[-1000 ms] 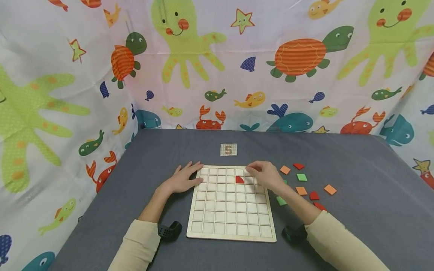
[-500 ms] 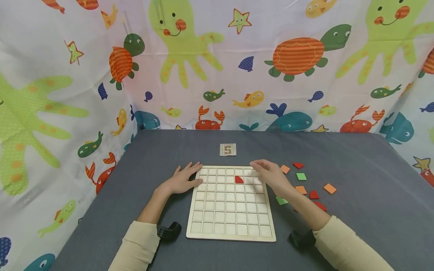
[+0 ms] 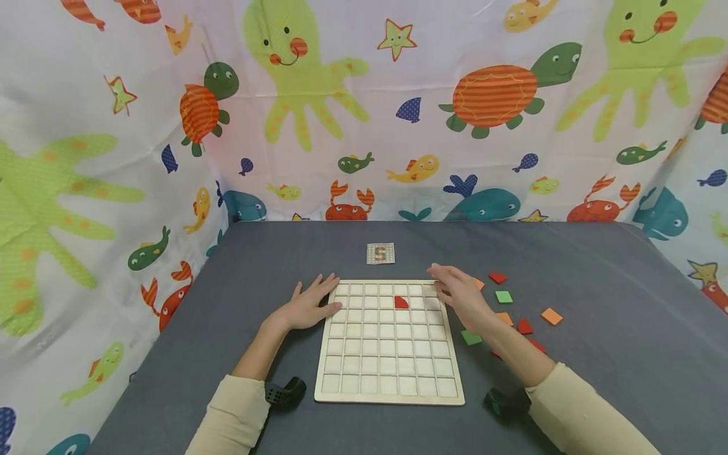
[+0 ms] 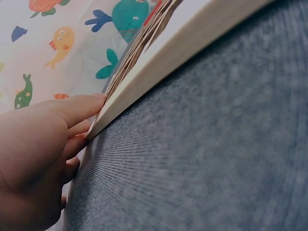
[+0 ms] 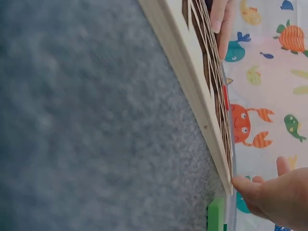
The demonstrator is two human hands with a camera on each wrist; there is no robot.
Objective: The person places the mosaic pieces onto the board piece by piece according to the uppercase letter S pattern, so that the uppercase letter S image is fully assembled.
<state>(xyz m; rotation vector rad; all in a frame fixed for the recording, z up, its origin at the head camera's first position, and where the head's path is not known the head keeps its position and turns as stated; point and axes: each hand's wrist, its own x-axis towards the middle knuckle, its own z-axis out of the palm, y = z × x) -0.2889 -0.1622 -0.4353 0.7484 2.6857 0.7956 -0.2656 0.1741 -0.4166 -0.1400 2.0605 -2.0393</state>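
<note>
A wooden grid board lies flat on the table, and a red rounded piece sits in one of its upper cells. My left hand rests on the board's upper left edge with fingers extended. In the left wrist view, the thumb of that left hand touches the board's rim. At the upper right corner is my right hand, its fingers loosely extended. Nothing shows between the fingers of the right hand in the right wrist view, where the thumb is beside the board's edge.
Several loose pieces lie right of the board, among them a green piece, an orange square and a red piece. My right forearm partly covers some. A small pattern card marked with an S lies behind the board.
My right hand has moved right, from the board's upper cells to its upper right corner, and its fingers have loosened. The left hand and the red piece in the grid stay put.
</note>
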